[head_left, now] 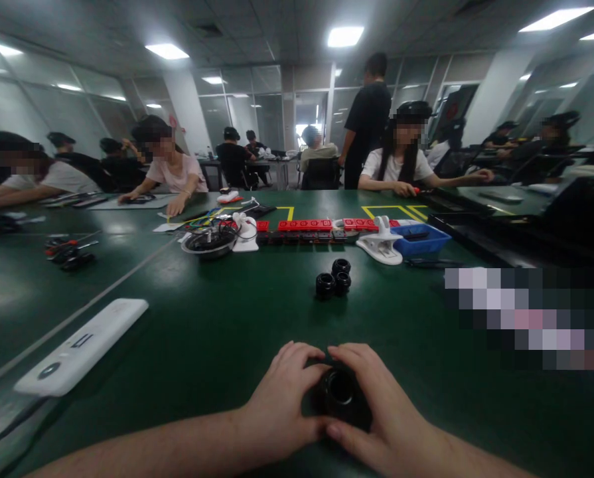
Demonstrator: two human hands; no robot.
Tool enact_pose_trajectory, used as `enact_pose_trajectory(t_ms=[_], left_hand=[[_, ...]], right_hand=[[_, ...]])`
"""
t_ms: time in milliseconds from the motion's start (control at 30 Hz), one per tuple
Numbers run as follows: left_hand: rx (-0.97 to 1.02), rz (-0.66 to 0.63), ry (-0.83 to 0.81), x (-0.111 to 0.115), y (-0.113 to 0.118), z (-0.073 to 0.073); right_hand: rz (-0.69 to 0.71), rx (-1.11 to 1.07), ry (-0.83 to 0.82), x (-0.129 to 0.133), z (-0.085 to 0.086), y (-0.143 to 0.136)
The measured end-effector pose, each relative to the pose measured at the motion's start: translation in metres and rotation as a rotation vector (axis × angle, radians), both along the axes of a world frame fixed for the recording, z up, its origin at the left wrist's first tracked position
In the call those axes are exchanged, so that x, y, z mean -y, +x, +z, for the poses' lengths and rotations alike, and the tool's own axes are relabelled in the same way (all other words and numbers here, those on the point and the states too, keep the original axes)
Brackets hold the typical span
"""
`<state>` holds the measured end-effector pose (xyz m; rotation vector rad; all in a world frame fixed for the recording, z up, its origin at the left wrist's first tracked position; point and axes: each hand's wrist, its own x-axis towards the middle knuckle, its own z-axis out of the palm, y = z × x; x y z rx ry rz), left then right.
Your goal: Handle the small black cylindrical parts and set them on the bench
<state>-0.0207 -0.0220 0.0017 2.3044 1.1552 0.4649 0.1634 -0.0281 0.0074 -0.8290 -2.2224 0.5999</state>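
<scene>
Left hand (289, 395) and right hand (391, 405) curved around a black hollow part (337, 390), whether either grip closes on it unclear, bare green desk (217, 332) leftward, three similar parts (341, 283) ahead.

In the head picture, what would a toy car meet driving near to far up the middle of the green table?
Shiny black hollow cylinder between bare left hand and bare right hand → three similar black cylinders → red segmented strip.
</scene>
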Motion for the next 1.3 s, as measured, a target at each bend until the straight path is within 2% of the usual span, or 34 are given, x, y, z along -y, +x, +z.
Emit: enact_pose_trajectory(t_ms=[133, 300, 433, 600, 733, 867, 1033, 1200, 1300], left_hand=[[-0.006, 0.021, 0.008, 0.001, 0.0011, 0.0023], [-0.002, 0.007, -0.018, 0.0005, 0.0003, 0.0033], [0.002, 0.001, -0.02, -0.0012, -0.0005, 0.0016], [0.021, -0.005, 0.001, -0.0003, 0.0005, 0.0023], [0.007, 0.003, 0.017, 0.001, 0.001, 0.0035], [0.023, -0.005, 0.041, 0.0007, -0.0001, 0.0007], [0.028, -0.005, 0.042, 0.0003, -0.0005, -0.0017], [0.047, 0.005, 0.014, 0.0006, 0.0008, 0.0012], [0.047, 0.01, 0.011, 0.0003, 0.0007, 0.001]], right_hand=[[0.006, -0.011, -0.05, 0.0001, 0.0041, 0.0003], [0.124, -0.046, -0.021, -0.0003, 0.0048, 0.004], [0.054, 0.031, 0.015, -0.0004, 0.0032, 0.0046], [0.036, 0.037, -0.095, 0.0002, 0.0027, 0.0021], [0.068, -0.014, -0.045, 0.0008, 0.0037, 0.0021], [0.13, 0.04, -0.028, 0.0016, 0.0046, 0.0016], [0.024, 0.041, 0.096, 0.0026, 0.0029, 0.0034], [0.006, 0.061, -0.007, -0.0004, 0.0009, 0.0006], [0.047, 0.0, 0.007, -0.003, -0.0015, -0.0019]])
